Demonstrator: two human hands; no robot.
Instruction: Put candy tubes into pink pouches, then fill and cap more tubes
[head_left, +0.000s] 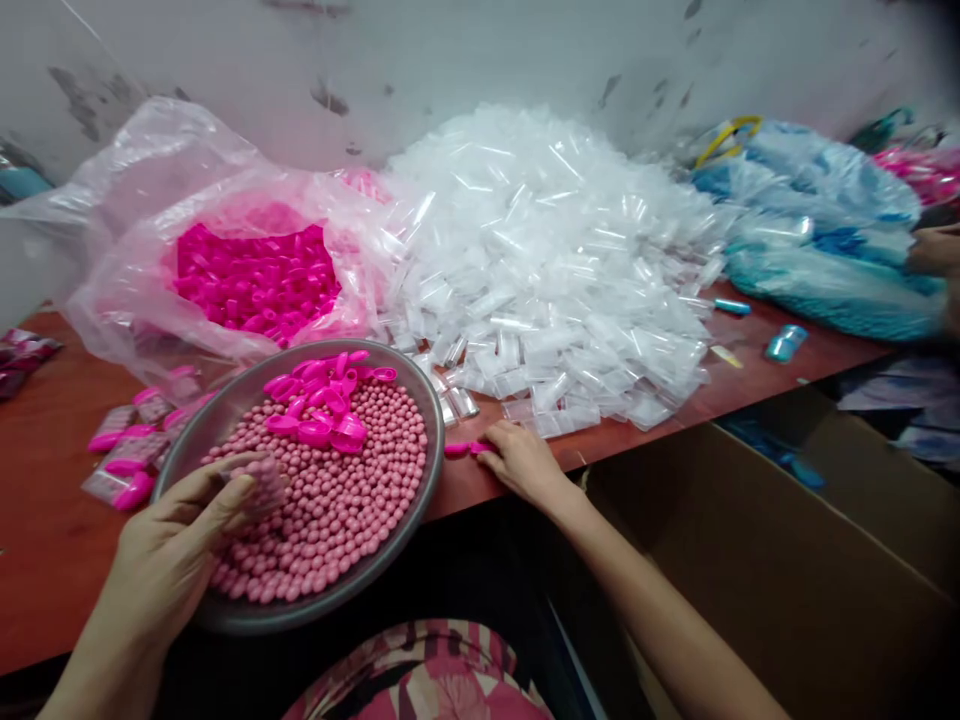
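Over the left side of a grey bowl [437,440], my left hand [191,525] is closed around a small clear plastic container [264,482] with pink beads in it. Pink beads [330,520] fill the bowl, and a heap of bright pink plastic caps [322,400] lies on top of them. My right hand [517,460] rests at the table edge to the right of the bowl. Its fingertips touch a pink cap [459,449] on the table; whether they grip it I cannot tell.
Behind the bowl sits an open plastic bag [127,240] of pink caps. A large pile of clear containers [555,260] covers the table's middle. Filled, pink-capped containers [135,455] lie left of the bowl. Blue bags [832,270] and another person's hand [936,250] are at right.
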